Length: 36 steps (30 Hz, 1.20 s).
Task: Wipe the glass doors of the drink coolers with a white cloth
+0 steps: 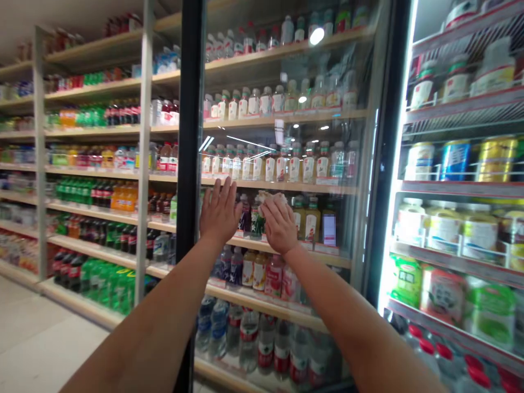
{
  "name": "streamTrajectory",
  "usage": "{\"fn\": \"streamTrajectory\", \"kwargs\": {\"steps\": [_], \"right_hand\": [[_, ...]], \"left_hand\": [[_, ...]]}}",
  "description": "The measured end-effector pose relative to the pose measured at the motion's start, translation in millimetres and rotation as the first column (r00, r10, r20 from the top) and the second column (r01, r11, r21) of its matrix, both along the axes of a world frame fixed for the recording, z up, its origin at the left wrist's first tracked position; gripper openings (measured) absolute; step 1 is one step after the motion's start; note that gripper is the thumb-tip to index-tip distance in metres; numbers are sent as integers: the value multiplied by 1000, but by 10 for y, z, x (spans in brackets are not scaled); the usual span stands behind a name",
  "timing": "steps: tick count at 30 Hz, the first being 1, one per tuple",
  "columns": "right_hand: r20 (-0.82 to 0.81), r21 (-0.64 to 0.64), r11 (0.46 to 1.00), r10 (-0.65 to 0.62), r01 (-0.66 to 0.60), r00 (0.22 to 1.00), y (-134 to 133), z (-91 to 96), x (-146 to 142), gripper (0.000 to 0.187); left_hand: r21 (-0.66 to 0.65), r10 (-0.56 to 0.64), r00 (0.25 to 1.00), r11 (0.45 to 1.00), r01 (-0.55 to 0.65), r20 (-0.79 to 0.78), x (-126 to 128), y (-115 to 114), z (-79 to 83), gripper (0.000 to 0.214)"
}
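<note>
My left hand (221, 212) lies flat on the glass door (282, 131), its fingers stretched out close to the door's dark frame. To its right, my right hand (280, 222) presses a crumpled pale cloth (271, 197) against the same pane. Most of the cloth is hidden under the fingers; its edge shows above and beside them. Through the glass, rows of drink bottles (245, 164) stand on wooden shelves. Light reflections streak across the pane.
The door's black frame (190, 164) runs upright at the left. On the right is a lit cooler with cans (455, 159) and bottles on wire shelves. Wooden shelves of soda bottles (94, 191) line the left wall, above a pale floor (36, 333).
</note>
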State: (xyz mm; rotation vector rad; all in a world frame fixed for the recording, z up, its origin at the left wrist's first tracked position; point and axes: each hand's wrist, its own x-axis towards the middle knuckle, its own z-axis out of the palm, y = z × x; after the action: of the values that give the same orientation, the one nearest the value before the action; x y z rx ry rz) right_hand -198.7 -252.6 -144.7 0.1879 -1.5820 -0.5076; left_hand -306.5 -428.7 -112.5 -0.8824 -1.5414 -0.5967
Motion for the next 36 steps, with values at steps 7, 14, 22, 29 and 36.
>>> {"fn": "streamTrajectory", "kwargs": {"steps": [7, 14, 22, 29, 36], "right_hand": [[37, -157, 988, 13, -7, 999, -303, 444, -153, 50], [104, -149, 988, 45, -29, 994, -429, 465, -265, 50], [24, -123, 989, 85, -82, 996, -326, 653, -251, 52], [-96, -132, 986, 92, -104, 991, -166, 508, -169, 50], [-217, -200, 971, 87, -131, 972, 62, 428, -69, 54]], "left_hand": [[-1, 22, 1000, 1000, -22, 4, 7, -13, -10, 61], [-16, 28, 1000, 999, -28, 8, 19, -22, -24, 60], [-27, -20, 998, 999, 22, 59, 66, -34, -31, 60], [-51, -24, 997, 998, 28, 75, 66, -29, -17, 62], [-37, 10, 999, 999, -8, 44, 22, -11, -42, 62]]}}
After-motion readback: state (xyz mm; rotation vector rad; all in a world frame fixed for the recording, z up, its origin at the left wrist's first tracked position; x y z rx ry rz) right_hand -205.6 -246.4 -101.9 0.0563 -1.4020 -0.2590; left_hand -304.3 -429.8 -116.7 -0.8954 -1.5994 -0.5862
